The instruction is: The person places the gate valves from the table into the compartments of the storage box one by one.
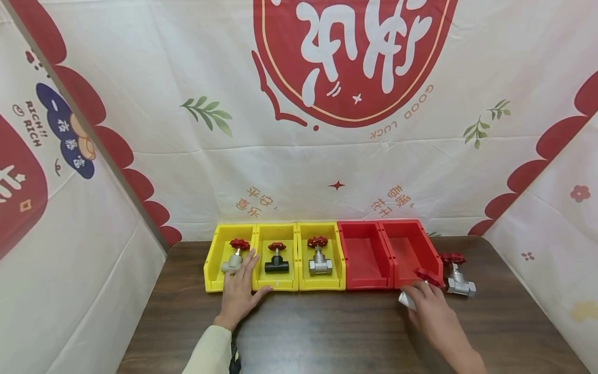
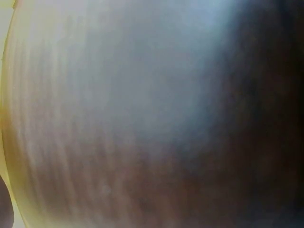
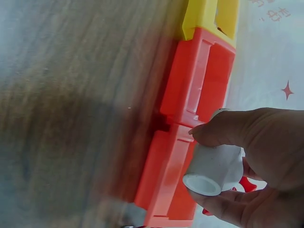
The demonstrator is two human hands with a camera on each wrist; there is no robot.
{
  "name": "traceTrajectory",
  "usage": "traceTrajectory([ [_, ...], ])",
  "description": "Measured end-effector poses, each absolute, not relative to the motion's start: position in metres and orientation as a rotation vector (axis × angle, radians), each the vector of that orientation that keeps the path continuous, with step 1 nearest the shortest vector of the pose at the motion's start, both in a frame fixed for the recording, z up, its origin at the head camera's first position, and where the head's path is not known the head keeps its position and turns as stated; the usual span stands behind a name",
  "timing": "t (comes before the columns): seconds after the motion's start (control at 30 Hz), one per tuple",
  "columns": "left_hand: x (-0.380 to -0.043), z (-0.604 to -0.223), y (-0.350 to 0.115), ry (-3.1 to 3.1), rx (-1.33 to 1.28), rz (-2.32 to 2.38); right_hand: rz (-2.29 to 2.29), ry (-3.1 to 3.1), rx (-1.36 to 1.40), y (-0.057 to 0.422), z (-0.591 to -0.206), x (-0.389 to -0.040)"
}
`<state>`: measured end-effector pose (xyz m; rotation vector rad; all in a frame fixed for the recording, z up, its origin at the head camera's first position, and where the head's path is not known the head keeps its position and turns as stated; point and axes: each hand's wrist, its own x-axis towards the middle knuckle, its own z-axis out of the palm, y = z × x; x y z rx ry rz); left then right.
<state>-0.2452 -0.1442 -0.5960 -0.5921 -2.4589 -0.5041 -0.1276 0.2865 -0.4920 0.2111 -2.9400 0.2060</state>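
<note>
My right hand (image 1: 436, 314) grips a white plastic valve (image 3: 216, 166) with a red handwheel (image 1: 429, 277), in front of the right-hand red bin (image 1: 406, 244). In the right wrist view, thumb and fingers wrap its pipe body, one round end showing. My left hand (image 1: 239, 297) lies over the front of the leftmost yellow bin (image 1: 214, 259), fingers extended beside a beige valve (image 1: 232, 263) with a red handwheel; whether they touch it I cannot tell. The left wrist view shows mostly blurred tabletop (image 2: 118, 118).
The middle yellow bin (image 1: 259, 234) holds a black valve (image 1: 276, 266), the third yellow bin (image 1: 341, 280) a silver metal valve (image 1: 320, 266). Another red bin (image 1: 364, 254) stands beside them. A metal valve (image 1: 460, 284) lies on the brown table right of the bins. Printed cloth (image 1: 299, 171) hangs behind.
</note>
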Motion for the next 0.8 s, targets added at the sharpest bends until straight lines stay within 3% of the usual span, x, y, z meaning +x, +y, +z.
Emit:
traceTrajectory([
  [0.8,-0.244,-0.593,-0.144,-2.471,-0.595,-0.52,0.134,-2.891,0.476,0.249,-0.468,-0.169],
])
